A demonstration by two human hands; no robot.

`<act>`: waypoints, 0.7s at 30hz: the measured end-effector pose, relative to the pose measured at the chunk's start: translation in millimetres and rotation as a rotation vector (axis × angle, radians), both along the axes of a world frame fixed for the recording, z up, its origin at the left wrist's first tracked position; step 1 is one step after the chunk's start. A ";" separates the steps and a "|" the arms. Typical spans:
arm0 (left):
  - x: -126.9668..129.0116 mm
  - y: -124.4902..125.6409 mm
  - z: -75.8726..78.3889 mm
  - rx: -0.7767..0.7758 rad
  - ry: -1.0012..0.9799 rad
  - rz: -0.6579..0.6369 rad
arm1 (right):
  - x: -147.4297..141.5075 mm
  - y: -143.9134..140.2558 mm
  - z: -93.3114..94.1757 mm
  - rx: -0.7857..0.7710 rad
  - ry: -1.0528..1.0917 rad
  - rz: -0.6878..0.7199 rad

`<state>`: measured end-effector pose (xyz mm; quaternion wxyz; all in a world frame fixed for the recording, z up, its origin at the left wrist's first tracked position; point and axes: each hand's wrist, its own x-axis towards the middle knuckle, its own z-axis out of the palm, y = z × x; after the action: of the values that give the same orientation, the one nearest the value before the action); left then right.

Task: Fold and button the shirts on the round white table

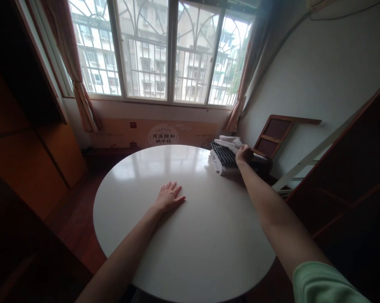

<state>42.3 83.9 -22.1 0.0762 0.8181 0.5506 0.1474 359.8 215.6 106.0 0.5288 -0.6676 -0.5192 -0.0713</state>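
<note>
1. Round white table: glossy top, reflects window light; near edge cut off at frame bottom, base not visible.
2. Stack of folded cloth: sits at far right edge of table, close to rim. Approx. three layers: white on top, dark striped in middle, white at bottom. Judged soft, light, floppy; layers likely to slide on each other and on the slick top. Best hold: grip across the folded edge, pinching all layers together, or support from underneath w/ a flat palm.
3. Right hand: extended far across table, resting on right side of stack, fingers curled over the top white layer. Whether it pinches the cloth or only presses on it: cannot tell; fingertips hidden behind the hand.
4. Left hand: flat on table centre, palm down, fingers spread, holds nothing.
5. Hidden/unclear: far side of stack, item count, fabric type. Dark object behind stack is too dim to ID.
</note>
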 end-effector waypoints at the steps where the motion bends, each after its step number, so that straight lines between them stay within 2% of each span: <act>1: 0.3 1.5 -0.5 0.002 -0.033 0.014 | -2.0 -2.3 7.4 0.073 0.046 -0.030; 3: 0.9 5.3 -0.9 0.009 -0.145 0.070 | -13.0 -14.4 19.4 0.230 0.087 -0.024; 6: 0.5 10.4 0.8 0.060 -0.411 0.184 | -43.0 -48.6 25.0 0.378 0.050 0.199; 8: -1.4 11.7 2.6 0.105 -0.574 0.261 | -64.0 -73.7 21.1 0.352 0.089 0.434; 9: -2.6 11.8 3.4 0.125 -0.637 0.303 | -72.8 -84.2 17.4 0.321 0.101 0.518; 10: -4.0 11.5 3.9 0.140 -0.690 0.343 | -80.0 -92.3 12.5 0.308 0.099 0.546; 12: -6.6 11.0 3.9 0.152 -0.775 0.400 | -90.4 -100.4 -2.5 0.250 0.054 0.558; 15: -8.8 11.8 2.2 0.155 -0.832 0.435 | -100.8 -96.8 -40.0 0.047 -0.109 0.501; 19: -8.2 14.2 0.1 0.160 -0.787 0.393 | -112.7 -86.6 -97.1 -0.302 -0.435 0.497; 21: -7.3 14.4 0.1 0.159 -0.757 0.364 | -116.2 -85.7 -112.4 -0.383 -0.505 0.471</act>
<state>35.0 98.3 -22.0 0.1822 0.5991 0.6061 0.4905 243.6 129.8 -6.4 0.2524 -0.5782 -0.7758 -0.0119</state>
